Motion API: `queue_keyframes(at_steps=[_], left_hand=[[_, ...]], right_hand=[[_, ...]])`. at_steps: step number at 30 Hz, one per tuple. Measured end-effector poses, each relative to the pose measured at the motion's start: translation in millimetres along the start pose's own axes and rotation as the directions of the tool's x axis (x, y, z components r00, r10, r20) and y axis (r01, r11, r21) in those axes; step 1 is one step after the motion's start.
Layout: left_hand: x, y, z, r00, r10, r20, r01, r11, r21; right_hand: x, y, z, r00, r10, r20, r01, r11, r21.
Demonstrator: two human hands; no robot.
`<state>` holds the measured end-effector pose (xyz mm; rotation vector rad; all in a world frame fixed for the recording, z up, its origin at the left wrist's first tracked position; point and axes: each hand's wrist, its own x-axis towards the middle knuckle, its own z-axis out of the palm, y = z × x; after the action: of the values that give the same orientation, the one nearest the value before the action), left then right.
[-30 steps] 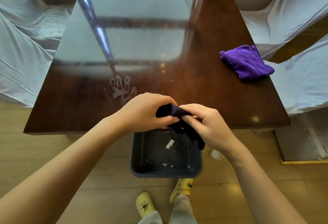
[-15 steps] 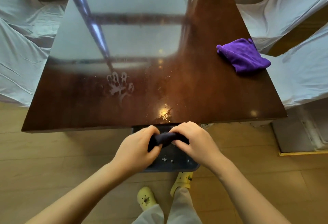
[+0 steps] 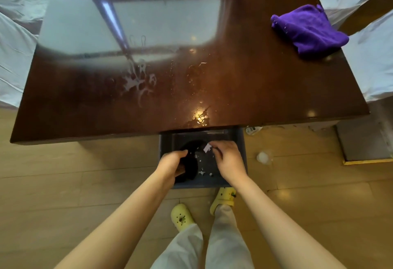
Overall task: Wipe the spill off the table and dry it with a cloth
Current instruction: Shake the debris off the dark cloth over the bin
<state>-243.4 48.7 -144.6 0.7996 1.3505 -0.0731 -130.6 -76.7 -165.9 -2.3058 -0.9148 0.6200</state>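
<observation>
A glossy dark wooden table (image 3: 265, 90) carries water droplets (image 3: 198, 115) near its front edge and a wet handprint smear (image 3: 136, 81) left of middle. A purple cloth (image 3: 308, 31) lies crumpled at the table's right side. Below the front edge, a dark grey bin (image 3: 242, 151) stands on the floor. My left hand (image 3: 172, 162) grips a dark cloth (image 3: 189, 166) over the bin. My right hand (image 3: 227, 160) is beside it, fingers curled near a small white scrap (image 3: 207, 147); whether it touches the cloth is unclear.
White-covered chairs (image 3: 374, 60) flank the table on both sides. My yellow clogs (image 3: 182, 218) stand on the wooden floor just behind the bin. A white blob (image 3: 262, 157) lies on the floor right of the bin, near a metal-edged block (image 3: 365, 141).
Both hands moved down from the table's front edge into the bin with the dark cloth. The right hand has come off the twisted cloth; the left still holds it.
</observation>
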Motion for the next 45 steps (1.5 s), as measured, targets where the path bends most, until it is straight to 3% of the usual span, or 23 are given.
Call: queue_keyframes(at_steps=[2,4,7,10,14,18,20,23,26,28,30,33,36,39,42,45], left_hand=[[1.6,-3.5,-2.3,0.999,-0.033,0.005,0.033,0.999,-0.022],[3.0,-6.8,-2.3,0.998,-0.055,0.023,0.056,0.998,-0.038],[6.6,-8.1,-1.1,0.992,-0.109,0.057,0.113,0.99,-0.087],[11.9,-4.7,3.0,0.987,-0.152,0.051,0.158,0.979,-0.128],[19.5,-4.1,9.6,0.981,-0.18,0.071,0.19,0.968,-0.163],[21.6,-7.0,10.2,0.975,-0.204,0.086,0.22,0.94,-0.26],[23.0,-9.8,10.2,0.974,-0.201,0.103,0.223,0.932,-0.287],[25.2,-13.6,12.2,0.975,-0.185,0.123,0.215,0.927,-0.308],[26.4,-14.5,12.7,0.973,-0.193,0.125,0.223,0.922,-0.315],[26.8,-12.8,12.9,0.973,-0.197,0.119,0.225,0.921,-0.319],[28.3,-12.8,13.4,0.979,-0.179,0.097,0.201,0.931,-0.304],[29.9,-14.0,15.9,0.99,-0.128,0.053,0.137,0.956,-0.261],[34.5,-15.9,17.1,0.994,-0.103,-0.022,0.096,0.974,-0.205],[40.5,-17.1,15.5,0.994,-0.044,-0.103,0.035,0.995,-0.093],[39.5,-18.5,14.8,0.998,-0.049,-0.044,0.04,0.98,-0.195],[35.2,-18.5,18.8,0.994,-0.065,0.082,0.089,0.934,-0.346]], right_hand=[[-5.1,-8.0,6.2,0.999,-0.011,0.033,0.007,0.993,0.115],[-6.7,-13.5,13.3,0.988,-0.005,0.155,-0.029,0.976,0.216],[-0.6,-10.8,23.1,0.959,0.115,0.26,-0.158,0.976,0.153],[3.3,-7.5,24.8,0.97,0.187,0.156,-0.211,0.965,0.156],[-1.3,-9.9,29.3,0.99,0.023,0.141,-0.053,0.976,0.212],[9.0,2.3,31.9,0.962,0.24,0.132,-0.25,0.967,0.059],[8.4,1.1,30.7,0.978,0.184,0.095,-0.197,0.969,0.152],[4.0,-1.8,35.7,0.985,0.033,0.169,-0.067,0.978,0.197],[11.6,9.3,39.1,0.958,0.19,0.215,-0.209,0.976,0.068],[15.2,13.2,37.9,0.951,0.258,0.168,-0.275,0.958,0.084],[14.0,7.6,36.2,0.975,0.182,0.123,-0.201,0.966,0.163],[10.3,1.2,39.6,0.978,0.028,0.209,-0.061,0.986,0.153],[18.9,5.9,39.1,0.964,0.147,0.223,-0.168,0.982,0.08],[25.6,5.1,33.8,0.97,0.18,0.164,-0.205,0.967,0.149],[23.5,5.4,29.8,0.962,0.241,0.129,-0.257,0.958,0.13],[12.9,9.9,29.3,0.901,0.423,0.098,-0.433,0.885,0.169]])
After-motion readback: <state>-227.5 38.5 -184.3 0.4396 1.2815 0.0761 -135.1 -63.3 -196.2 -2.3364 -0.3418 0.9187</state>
